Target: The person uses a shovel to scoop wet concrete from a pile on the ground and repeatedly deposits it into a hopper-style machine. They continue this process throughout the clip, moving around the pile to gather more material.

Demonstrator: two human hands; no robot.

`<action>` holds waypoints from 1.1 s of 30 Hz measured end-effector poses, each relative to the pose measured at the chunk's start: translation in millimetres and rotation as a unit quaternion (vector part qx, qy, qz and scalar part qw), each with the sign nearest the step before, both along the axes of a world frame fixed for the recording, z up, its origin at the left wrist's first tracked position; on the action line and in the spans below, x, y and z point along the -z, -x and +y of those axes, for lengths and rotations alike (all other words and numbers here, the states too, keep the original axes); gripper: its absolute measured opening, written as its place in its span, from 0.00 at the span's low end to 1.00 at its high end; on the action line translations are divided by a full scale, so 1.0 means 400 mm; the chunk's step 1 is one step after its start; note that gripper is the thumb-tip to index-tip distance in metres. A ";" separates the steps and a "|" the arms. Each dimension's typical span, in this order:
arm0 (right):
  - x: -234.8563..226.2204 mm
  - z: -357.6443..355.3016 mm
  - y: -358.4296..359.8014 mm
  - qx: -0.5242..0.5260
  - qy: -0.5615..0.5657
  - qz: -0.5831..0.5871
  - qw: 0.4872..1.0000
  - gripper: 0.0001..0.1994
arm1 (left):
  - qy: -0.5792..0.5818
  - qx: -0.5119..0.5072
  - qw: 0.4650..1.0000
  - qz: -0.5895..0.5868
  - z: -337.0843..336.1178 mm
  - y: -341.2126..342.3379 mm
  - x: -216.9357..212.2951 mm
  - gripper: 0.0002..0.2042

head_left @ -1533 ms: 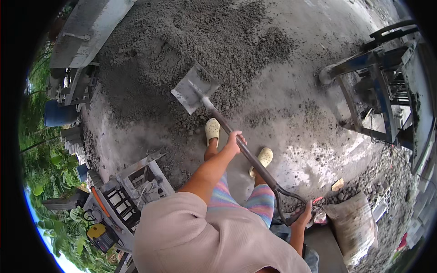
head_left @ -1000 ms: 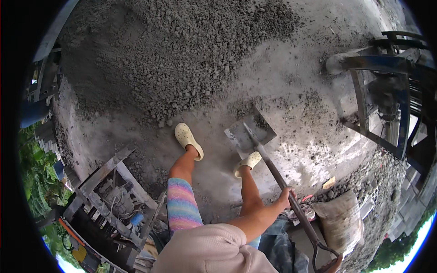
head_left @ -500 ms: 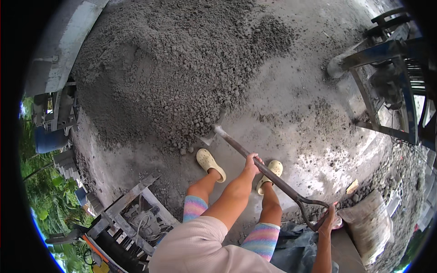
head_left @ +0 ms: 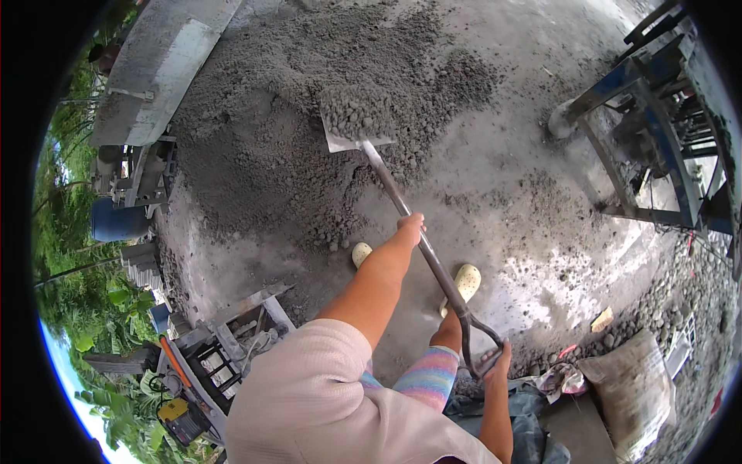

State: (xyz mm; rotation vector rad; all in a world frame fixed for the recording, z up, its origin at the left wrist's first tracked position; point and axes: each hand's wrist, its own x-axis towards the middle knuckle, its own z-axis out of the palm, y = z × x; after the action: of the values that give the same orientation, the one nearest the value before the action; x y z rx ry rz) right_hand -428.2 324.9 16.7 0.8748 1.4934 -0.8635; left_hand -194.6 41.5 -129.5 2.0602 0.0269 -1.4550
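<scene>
My left hand (head_left: 412, 226) is wrapped round the shaft of a shovel (head_left: 433, 263), about midway along it. My right hand (head_left: 495, 362) grips the D-shaped handle at the shovel's near end. The blade points away from me, loaded with grey gravelly mix (head_left: 357, 112), and its pale metal edge shows below the load. Behind and around the blade spreads a large pile of the same grey mix (head_left: 263, 155). My feet, in cream clogs (head_left: 465, 282), stand on either side of the shaft.
A blue metal frame machine (head_left: 657, 139) stands at the right. Lower right lie a filled sack (head_left: 634, 390) and a dark tarp (head_left: 518, 421). At the left are a grey metal panel (head_left: 166, 69), a blue barrel (head_left: 117, 220) and a machine frame (head_left: 232, 348).
The shovel blade has risen from the pile's near edge and moved away from me, now carrying grey mix. Both hands have moved with the shovel, the right one leftward.
</scene>
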 end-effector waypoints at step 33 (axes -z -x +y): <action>-0.357 -0.259 -0.015 -0.385 0.176 0.269 0.865 0.09 | -0.015 -0.302 0.883 0.360 0.426 0.111 -0.087 0.09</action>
State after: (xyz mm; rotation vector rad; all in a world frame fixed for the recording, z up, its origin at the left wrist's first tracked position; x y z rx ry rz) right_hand -422.3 221.4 159.5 -0.2914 1.8666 -0.7442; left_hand -238.9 211.9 -94.7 1.2288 0.9071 -1.6874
